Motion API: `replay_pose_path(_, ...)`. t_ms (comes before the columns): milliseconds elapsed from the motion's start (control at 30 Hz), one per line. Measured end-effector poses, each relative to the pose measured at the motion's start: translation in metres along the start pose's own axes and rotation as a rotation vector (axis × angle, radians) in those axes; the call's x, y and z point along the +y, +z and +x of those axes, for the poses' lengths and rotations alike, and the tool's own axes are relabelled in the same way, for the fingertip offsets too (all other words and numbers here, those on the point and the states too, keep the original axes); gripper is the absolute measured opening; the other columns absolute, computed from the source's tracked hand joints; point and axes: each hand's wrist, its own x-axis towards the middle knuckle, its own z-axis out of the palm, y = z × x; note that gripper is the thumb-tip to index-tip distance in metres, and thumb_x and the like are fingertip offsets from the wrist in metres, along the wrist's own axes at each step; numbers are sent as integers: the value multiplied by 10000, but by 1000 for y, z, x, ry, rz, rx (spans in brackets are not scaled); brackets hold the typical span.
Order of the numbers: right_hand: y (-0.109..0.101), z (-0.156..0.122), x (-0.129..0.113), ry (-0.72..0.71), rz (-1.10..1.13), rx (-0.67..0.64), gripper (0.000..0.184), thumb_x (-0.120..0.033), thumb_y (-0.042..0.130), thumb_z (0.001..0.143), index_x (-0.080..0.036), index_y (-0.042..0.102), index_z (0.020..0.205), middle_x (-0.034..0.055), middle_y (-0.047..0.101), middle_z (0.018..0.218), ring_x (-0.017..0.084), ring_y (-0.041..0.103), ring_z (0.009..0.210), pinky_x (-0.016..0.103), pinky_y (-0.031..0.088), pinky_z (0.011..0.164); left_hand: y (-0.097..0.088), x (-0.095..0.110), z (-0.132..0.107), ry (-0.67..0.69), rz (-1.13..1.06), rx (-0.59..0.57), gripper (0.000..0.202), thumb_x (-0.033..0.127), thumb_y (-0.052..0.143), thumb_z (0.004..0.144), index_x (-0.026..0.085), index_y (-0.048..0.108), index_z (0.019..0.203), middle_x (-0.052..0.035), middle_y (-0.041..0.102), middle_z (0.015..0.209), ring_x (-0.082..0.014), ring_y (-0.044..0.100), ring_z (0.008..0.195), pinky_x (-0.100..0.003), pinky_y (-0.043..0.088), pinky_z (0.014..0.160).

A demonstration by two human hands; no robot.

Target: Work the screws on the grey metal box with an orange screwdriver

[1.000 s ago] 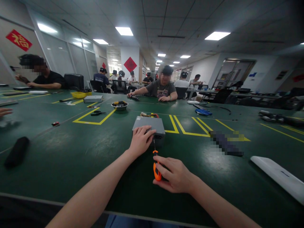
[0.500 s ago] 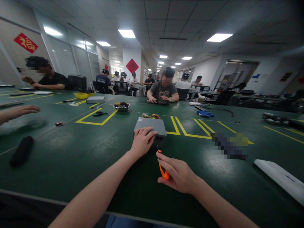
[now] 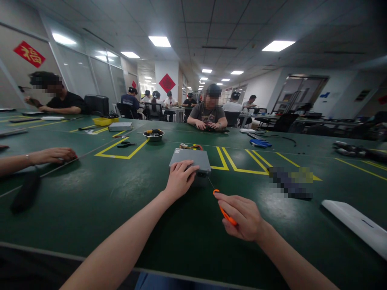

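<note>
A grey metal box that looks like a computer power supply (image 3: 189, 156) lies on the green table, a bundle of coloured wires (image 3: 191, 147) at its far side. My left hand (image 3: 181, 177) rests on its top and near edge, fingers spread. In my right hand (image 3: 242, 217) is an orange-handled screwdriver (image 3: 227, 214), fingers wrapped round the handle. Its thin shaft points up and left at the box's near right corner; whether the tip touches the box I cannot tell.
A metal bowl (image 3: 153, 136) with tools stands beyond the box. At left, a co-worker's hand (image 3: 57, 155) lies on the table near a black object (image 3: 26, 193). A white flat case (image 3: 356, 225) is at right, blue gloves (image 3: 260, 143) farther back. Another person (image 3: 208, 110) sits opposite.
My right hand has moved right with the screwdriver, whose tip has shifted to the box's right corner. My left hand stays put. The co-worker's hand at left has moved right and onto the table.
</note>
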Motion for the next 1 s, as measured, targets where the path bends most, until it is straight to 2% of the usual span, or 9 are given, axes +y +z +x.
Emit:
replay_pose_path(367,3,-2,1,-21,2,-38,256,-208,433,823,-74,505,1029,198,628,980,205,629,817,304,532,637,1,0,0,3,-2,14,264,229,465,857,296,568,1091,-20,555,1200,-195,484,1115,-377,326,916)
replay_pose_path(533,3,2,-2,-26,1,-72,228,-219,456,826,-95,518,1007,183,617,978,187,613,781,300,517,636,1,-1,0,6,-8,10,261,237,462,860,289,565,1095,-26,553,1204,-197,482,1117,-380,320,920)
replay_pose_path(633,3,6,-11,11,18,-167,220,-254,485,841,-140,539,1020,159,601,999,188,603,796,304,505,648,0,0,0,4,-9,11,258,240,462,861,287,567,1091,-28,555,1198,-199,481,1115,-382,319,918)
replay_pose_path(733,4,7,-19,111,79,-228,200,-340,504,854,-180,554,964,128,587,1015,166,592,749,296,495,638,0,0,0,-3,-12,8,259,238,465,860,294,563,1094,-20,556,1194,-195,479,1117,-381,316,919)
replay_pose_path(833,5,5,-21,177,170,-244,332,-432,478,852,-158,521,1034,159,550,1081,181,594,791,298,504,645,1,-1,0,-3,-13,15,263,234,462,861,297,562,1096,-21,551,1201,-193,476,1122,-378,321,918)
replay_pose_path(933,3,2,-16,157,197,-254,338,-349,429,866,-138,476,1125,178,525,1142,193,595,859,296,507,668,1,-1,0,1,-12,15,267,235,459,863,299,557,1102,-20,549,1203,-193,470,1131,-381,317,924)
replay_pose_path(1000,1,1,-12,105,155,-205,310,-300,449,853,-133,478,1111,174,554,1111,204,599,864,308,505,677,1,-2,0,2,-13,15,269,233,462,861,301,558,1104,-20,551,1199,-193,468,1134,-380,319,924)
